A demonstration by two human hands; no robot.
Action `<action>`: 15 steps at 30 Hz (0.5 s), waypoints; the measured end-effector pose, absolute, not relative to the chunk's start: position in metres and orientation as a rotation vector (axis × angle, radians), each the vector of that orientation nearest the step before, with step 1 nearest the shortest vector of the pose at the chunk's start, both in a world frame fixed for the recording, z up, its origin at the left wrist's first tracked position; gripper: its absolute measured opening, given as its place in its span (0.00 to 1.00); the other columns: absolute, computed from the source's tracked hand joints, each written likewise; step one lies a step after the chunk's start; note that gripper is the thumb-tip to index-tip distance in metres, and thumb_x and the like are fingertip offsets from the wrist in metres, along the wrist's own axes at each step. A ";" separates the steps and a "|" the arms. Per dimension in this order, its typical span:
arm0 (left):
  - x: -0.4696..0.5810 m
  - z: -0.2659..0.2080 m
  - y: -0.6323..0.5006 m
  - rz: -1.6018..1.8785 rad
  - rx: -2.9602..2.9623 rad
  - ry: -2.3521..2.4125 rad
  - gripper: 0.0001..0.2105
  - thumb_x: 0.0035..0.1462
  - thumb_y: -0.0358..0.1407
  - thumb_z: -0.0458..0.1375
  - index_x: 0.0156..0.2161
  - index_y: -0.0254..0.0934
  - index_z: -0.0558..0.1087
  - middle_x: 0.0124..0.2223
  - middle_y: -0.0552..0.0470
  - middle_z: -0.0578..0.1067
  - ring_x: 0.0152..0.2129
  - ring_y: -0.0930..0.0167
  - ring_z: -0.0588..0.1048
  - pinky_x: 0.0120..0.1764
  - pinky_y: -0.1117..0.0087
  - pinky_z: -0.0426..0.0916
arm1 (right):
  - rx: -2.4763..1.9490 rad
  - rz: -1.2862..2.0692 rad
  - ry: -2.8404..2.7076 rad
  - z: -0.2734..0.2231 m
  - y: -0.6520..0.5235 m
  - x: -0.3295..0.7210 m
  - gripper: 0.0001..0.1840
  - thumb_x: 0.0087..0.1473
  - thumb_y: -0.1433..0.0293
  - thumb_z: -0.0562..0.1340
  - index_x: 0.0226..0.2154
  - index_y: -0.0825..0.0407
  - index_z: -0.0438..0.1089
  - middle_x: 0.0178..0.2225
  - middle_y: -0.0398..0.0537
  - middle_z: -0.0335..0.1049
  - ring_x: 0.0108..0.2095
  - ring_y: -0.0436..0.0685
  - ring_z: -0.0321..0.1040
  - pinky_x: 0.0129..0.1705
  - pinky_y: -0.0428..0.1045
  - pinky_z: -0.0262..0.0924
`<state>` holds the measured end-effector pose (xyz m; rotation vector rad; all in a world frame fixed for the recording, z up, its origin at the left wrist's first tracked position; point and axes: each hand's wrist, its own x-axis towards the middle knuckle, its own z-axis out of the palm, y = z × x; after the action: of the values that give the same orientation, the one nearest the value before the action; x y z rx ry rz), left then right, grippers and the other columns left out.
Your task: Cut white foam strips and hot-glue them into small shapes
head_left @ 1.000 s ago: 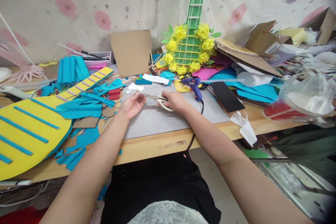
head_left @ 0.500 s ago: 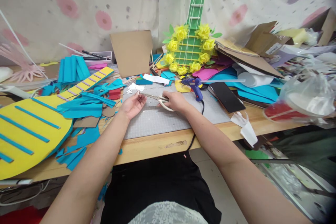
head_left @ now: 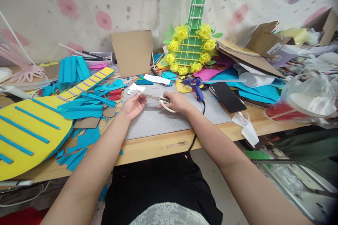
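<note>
My right hand point(head_left: 175, 101) is wrapped round the handles of a pair of scissors point(head_left: 167, 106) with pale grips, over the grey cutting mat. Their metal blades point left, with the tips at the fingers of my left hand point(head_left: 134, 105). Thumb and fingertips of that hand pinch a tiny white piece, too small to name surely. Just behind it lie white paper scraps point(head_left: 136, 87). A longer white strip point(head_left: 157, 79) rests further back on the cutting mat point(head_left: 158, 124).
To the right are a blue glue gun point(head_left: 196, 88), its cord over the table edge, and a black phone point(head_left: 228, 97). A yellow guitar shape point(head_left: 34, 112) and blue paper scraps fill the left. A green guitar shape point(head_left: 197, 17) with yellow flowers stands behind.
Both hands stay in nearly the same place. The scissors' blades and lower handle loop have shifted very slightly.
</note>
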<state>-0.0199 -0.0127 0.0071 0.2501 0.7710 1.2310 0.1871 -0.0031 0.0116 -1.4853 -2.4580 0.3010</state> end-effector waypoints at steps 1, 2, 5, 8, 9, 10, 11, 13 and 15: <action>-0.020 0.007 -0.013 1.230 0.250 0.771 0.11 0.60 0.27 0.47 0.28 0.32 0.68 0.22 0.54 0.69 0.20 0.80 0.70 0.31 0.77 0.71 | -1.483 0.303 -2.458 0.012 -0.003 0.187 0.21 0.48 0.50 0.58 0.34 0.51 0.66 0.30 0.47 0.72 0.29 0.53 0.63 0.27 0.46 0.44; -0.020 0.007 -0.013 1.230 0.248 0.772 0.11 0.60 0.27 0.47 0.28 0.32 0.68 0.22 0.55 0.69 0.20 0.79 0.70 0.31 0.76 0.71 | -1.478 0.304 -2.459 0.012 -0.004 0.187 0.21 0.48 0.51 0.58 0.34 0.51 0.66 0.30 0.47 0.72 0.29 0.53 0.64 0.28 0.46 0.44; -0.020 0.007 -0.013 1.230 0.239 0.775 0.11 0.60 0.27 0.46 0.29 0.32 0.68 0.22 0.55 0.68 0.20 0.79 0.70 0.31 0.76 0.71 | -1.474 0.301 -2.457 0.012 -0.004 0.187 0.21 0.48 0.51 0.58 0.34 0.51 0.66 0.30 0.47 0.72 0.29 0.53 0.63 0.28 0.46 0.43; -0.020 0.008 -0.013 1.230 0.238 0.772 0.11 0.60 0.27 0.46 0.29 0.32 0.68 0.22 0.55 0.68 0.20 0.79 0.70 0.32 0.76 0.71 | -1.474 0.301 -2.459 0.012 -0.003 0.187 0.21 0.48 0.51 0.58 0.33 0.51 0.67 0.30 0.47 0.72 0.29 0.52 0.63 0.28 0.46 0.43; -0.020 0.008 -0.013 1.229 0.240 0.772 0.11 0.60 0.27 0.46 0.29 0.32 0.68 0.22 0.55 0.68 0.20 0.79 0.70 0.32 0.76 0.71 | -1.475 0.302 -2.459 0.012 -0.003 0.187 0.21 0.48 0.51 0.58 0.33 0.51 0.67 0.29 0.47 0.72 0.29 0.52 0.63 0.28 0.46 0.43; -0.020 0.008 -0.013 1.229 0.241 0.775 0.11 0.60 0.27 0.46 0.29 0.32 0.68 0.21 0.55 0.68 0.20 0.80 0.70 0.32 0.76 0.71 | -1.476 0.301 -2.457 0.011 -0.002 0.187 0.20 0.48 0.51 0.58 0.33 0.51 0.67 0.29 0.46 0.71 0.29 0.52 0.63 0.28 0.46 0.43; -0.020 0.008 -0.013 1.230 0.241 0.780 0.11 0.60 0.27 0.47 0.29 0.32 0.68 0.21 0.55 0.67 0.20 0.80 0.70 0.32 0.76 0.71 | -1.478 0.299 -2.455 0.011 -0.002 0.187 0.20 0.48 0.51 0.58 0.33 0.51 0.67 0.29 0.46 0.71 0.28 0.52 0.63 0.28 0.46 0.43; -0.019 0.008 -0.013 1.233 0.242 0.794 0.11 0.60 0.27 0.47 0.28 0.32 0.68 0.21 0.55 0.67 0.20 0.79 0.70 0.32 0.76 0.71 | -1.482 0.287 -2.450 0.010 -0.002 0.187 0.20 0.48 0.51 0.58 0.33 0.51 0.67 0.28 0.46 0.71 0.28 0.53 0.63 0.28 0.46 0.42; -0.019 0.008 -0.013 1.233 0.242 0.804 0.11 0.60 0.27 0.47 0.28 0.31 0.68 0.21 0.55 0.67 0.20 0.79 0.70 0.32 0.76 0.71 | -1.480 0.269 -2.445 0.010 -0.002 0.187 0.20 0.48 0.51 0.58 0.32 0.51 0.67 0.28 0.46 0.71 0.28 0.53 0.63 0.27 0.46 0.42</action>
<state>-0.0189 -0.0126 0.0079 0.2424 0.8035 1.2333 0.1872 -0.0022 0.0097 -1.4802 -2.4451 0.2694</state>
